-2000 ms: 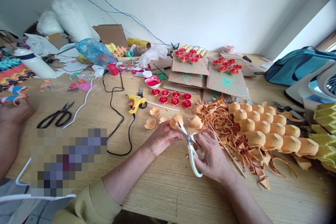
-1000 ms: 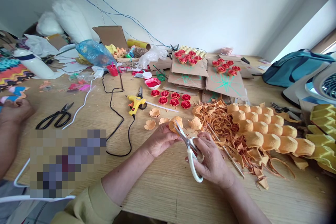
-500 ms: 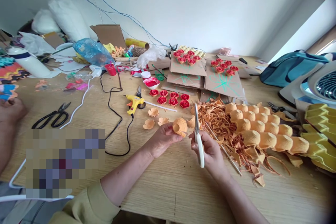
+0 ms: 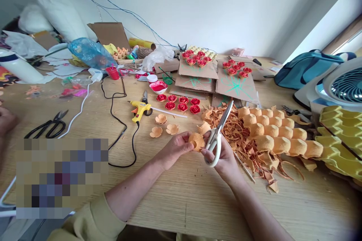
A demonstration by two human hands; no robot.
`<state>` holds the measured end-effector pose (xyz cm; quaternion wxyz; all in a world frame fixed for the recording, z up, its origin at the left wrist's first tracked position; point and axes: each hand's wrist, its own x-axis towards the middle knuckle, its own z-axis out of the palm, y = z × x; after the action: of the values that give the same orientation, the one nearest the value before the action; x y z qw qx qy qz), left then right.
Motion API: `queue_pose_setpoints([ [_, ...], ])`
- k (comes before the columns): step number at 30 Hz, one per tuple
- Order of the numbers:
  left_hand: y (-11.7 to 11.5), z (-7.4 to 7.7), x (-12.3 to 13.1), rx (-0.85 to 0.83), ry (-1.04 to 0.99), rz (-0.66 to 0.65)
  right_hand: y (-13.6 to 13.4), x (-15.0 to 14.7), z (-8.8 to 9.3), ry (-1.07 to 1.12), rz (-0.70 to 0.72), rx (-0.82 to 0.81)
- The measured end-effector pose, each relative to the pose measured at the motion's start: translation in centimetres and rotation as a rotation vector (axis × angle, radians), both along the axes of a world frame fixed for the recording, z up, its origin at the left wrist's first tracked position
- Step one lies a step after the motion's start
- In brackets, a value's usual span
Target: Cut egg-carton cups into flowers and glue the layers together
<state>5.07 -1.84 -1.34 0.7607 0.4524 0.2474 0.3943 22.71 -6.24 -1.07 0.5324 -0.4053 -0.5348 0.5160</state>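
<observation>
My left hand is closed around a small orange egg-carton cup, held just above the wooden table. My right hand grips white-handled scissors, blades together and pointing up and to the right, away from the cup; its fingertips also touch the cup. Both hands meet in the middle of the view. Right of them lies a pile of orange carton trimmings beside an orange egg carton.
Cut orange petal shapes, a yellow glue gun with black cord, red paper roses, a bowl of red paint and cardboard sheets lie beyond. Black scissors and another person's hand are at left. A fan stands right.
The scissors were cutting into the cup; now they are pulled out and swung upright to the right, blades together. Both hands have brought the cup closer and turned it.
</observation>
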Motion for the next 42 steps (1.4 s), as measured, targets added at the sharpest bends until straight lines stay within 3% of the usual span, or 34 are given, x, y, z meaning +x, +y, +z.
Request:
queue_pose_setpoints([
  [5,0.5,-0.1,-0.5,-0.037,0.051,-0.014,0.1,1.1,-0.4,-0.158,0.109,0.015],
  [11,1.0,0.0,-0.9,0.085,0.222,-0.049,0.6,1.4,-0.4,-0.309,0.064,0.077],
  [16,1.4,-0.3,-1.1,0.143,0.245,0.077,0.8,1.5,-0.2,-0.540,-0.122,0.140],
  [30,2.1,-0.8,-1.3,0.005,0.098,0.367,0.7,1.0,-0.2,-0.566,0.073,0.084],
  [42,2.4,-0.4,-1.5,0.117,0.151,0.504,0.7,1.0,-0.4,-1.031,0.049,0.367],
])
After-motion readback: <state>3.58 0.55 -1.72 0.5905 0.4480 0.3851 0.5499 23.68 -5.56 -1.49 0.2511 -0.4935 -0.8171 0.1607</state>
